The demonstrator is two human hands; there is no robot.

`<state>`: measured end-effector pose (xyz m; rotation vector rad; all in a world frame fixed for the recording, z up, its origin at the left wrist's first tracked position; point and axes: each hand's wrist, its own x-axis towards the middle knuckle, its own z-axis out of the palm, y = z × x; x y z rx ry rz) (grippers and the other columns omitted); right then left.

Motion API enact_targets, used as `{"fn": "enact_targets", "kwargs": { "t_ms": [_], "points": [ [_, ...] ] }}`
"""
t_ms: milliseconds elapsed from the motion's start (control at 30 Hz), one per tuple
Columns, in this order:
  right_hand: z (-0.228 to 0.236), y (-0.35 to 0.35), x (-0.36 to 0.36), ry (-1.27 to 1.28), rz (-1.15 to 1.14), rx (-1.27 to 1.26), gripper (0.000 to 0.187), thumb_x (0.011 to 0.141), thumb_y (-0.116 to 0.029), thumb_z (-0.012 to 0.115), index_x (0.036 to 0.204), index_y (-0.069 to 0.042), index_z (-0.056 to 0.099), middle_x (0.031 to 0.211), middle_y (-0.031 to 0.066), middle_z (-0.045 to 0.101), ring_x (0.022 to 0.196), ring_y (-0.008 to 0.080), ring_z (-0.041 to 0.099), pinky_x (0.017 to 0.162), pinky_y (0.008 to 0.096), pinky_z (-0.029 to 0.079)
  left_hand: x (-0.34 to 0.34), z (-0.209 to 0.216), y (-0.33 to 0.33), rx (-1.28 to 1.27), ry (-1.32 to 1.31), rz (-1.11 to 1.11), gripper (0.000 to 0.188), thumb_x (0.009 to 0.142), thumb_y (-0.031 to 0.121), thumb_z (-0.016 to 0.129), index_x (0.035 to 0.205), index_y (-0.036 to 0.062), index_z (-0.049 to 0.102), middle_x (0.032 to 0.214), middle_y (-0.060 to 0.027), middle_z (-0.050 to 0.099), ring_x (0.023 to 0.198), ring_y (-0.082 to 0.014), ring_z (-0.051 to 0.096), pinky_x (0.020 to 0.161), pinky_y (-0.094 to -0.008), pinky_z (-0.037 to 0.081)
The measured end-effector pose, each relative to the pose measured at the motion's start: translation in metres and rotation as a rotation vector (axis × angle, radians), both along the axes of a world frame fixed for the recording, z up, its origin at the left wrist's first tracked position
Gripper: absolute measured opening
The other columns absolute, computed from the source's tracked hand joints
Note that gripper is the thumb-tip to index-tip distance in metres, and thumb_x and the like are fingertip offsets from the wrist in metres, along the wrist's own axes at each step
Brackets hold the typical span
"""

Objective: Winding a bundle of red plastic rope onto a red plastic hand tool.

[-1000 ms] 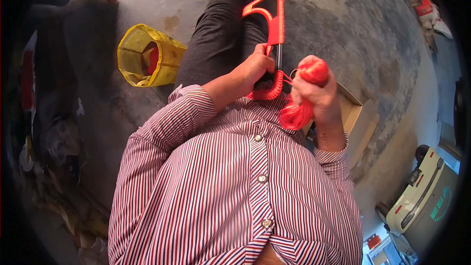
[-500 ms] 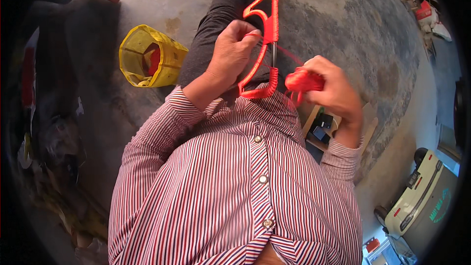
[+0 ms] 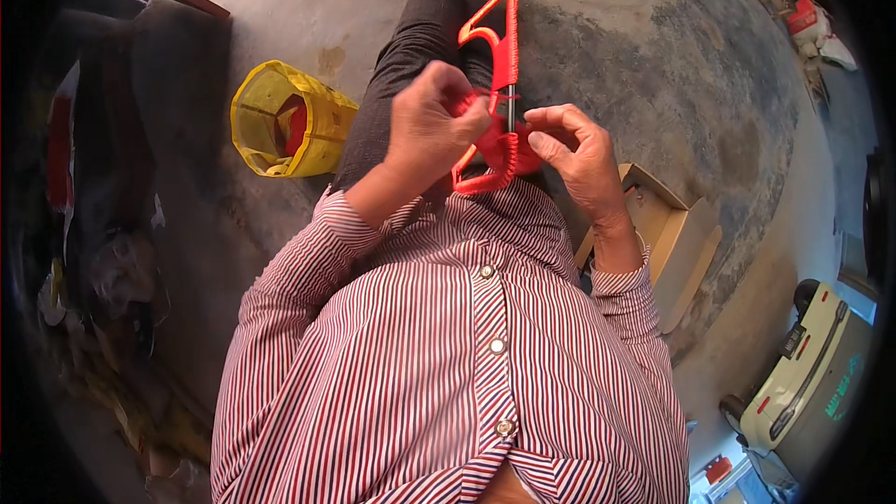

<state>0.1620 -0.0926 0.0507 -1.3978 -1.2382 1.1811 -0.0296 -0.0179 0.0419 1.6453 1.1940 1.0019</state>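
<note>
A red frame (image 3: 506, 61), partly wound with cord and with a bare dark rod in its middle, stands over my lap. My left hand (image 3: 431, 121), slightly blurred, is at its left side, closed on red yarn. The bundle of red yarn (image 3: 528, 159) passes through the frame's opening, with part of it at the right of the rod. To the right of the frame is my right hand (image 3: 577, 157), its thumb and forefinger stretched apart near the rod and the bundle. The exact path of the yarn is hidden behind the frame and fingers.
On the floor at the left stands a yellow bag (image 3: 327, 135) with something red inside. An opened cardboard box (image 3: 667, 229) lies by my right forearm. A pale wheeled vehicle (image 3: 793, 364) is at the far right. Dark clutter fills the left edge.
The yarn bundle has gone from my right hand into the frame's opening, and my left hand has closed on it. My right hand has moved left toward the rod and opened.
</note>
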Motion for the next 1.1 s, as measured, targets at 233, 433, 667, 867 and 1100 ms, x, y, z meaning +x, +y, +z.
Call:
{"fn": "enact_targets", "kwargs": {
  "t_ms": [233,433,667,867,1100],
  "points": [
    [0.016,0.014,-0.029,-0.527,0.015,0.578,0.046,0.068,-0.017,0.083,0.107,-0.003,0.063,0.112,0.0119,0.061,0.102,0.0314,0.058,0.092,0.0386,0.047,0.012,0.044,0.002,0.317,-0.134,-0.054,0.020,0.077,0.006,0.071,0.088,0.0044,0.054,0.070,-0.0039,0.056,0.053,-0.0090,0.054,0.050,-0.0262,0.047],
    [0.046,-0.004,0.014,0.468,-0.218,0.350,0.038,0.083,-0.022,0.074,0.113,-0.002,0.062,0.124,0.0142,0.058,0.111,0.0239,0.058,0.096,0.0410,0.047,0.000,0.019,0.022,-0.936,-0.763,-0.143,0.007,0.091,0.016,0.057,0.094,0.0094,0.055,0.078,-0.0001,0.055,0.046,-0.0035,0.037,0.040,-0.0202,0.027],
    [0.128,-0.038,0.146,1.215,-0.041,0.533,0.025,0.085,-0.023,0.066,0.096,-0.006,0.051,0.088,0.0037,0.054,0.079,0.0154,0.056,0.088,0.0355,0.041,0.019,-0.006,-0.008,-0.922,-0.364,-0.135,0.009,0.091,0.019,0.055,0.092,0.0108,0.057,0.075,0.0021,0.060,0.062,-0.0065,0.054,0.049,-0.0218,0.036],
    [0.161,-0.112,0.162,0.749,0.090,0.373,0.031,0.091,-0.032,0.060,0.091,-0.008,0.041,0.068,0.0016,0.048,0.045,0.0100,0.039,0.046,0.0253,0.034,0.026,-0.003,-0.001,-1.274,-0.330,-0.175,0.020,0.091,0.028,0.047,0.091,0.0132,0.060,0.073,0.0024,0.060,0.065,-0.0131,0.057,0.061,-0.0270,0.038],
    [0.134,-0.182,0.186,0.385,-0.604,0.522,0.038,0.095,-0.042,0.055,0.103,-0.005,0.046,0.079,0.0047,0.049,0.060,0.0127,0.046,0.050,0.0310,0.035,0.020,-0.017,0.002,-1.283,-0.369,-0.231,0.018,0.091,0.027,0.050,0.093,0.0117,0.060,0.070,0.0015,0.056,0.061,-0.0126,0.055,0.059,-0.0239,0.037]
  ]
}}
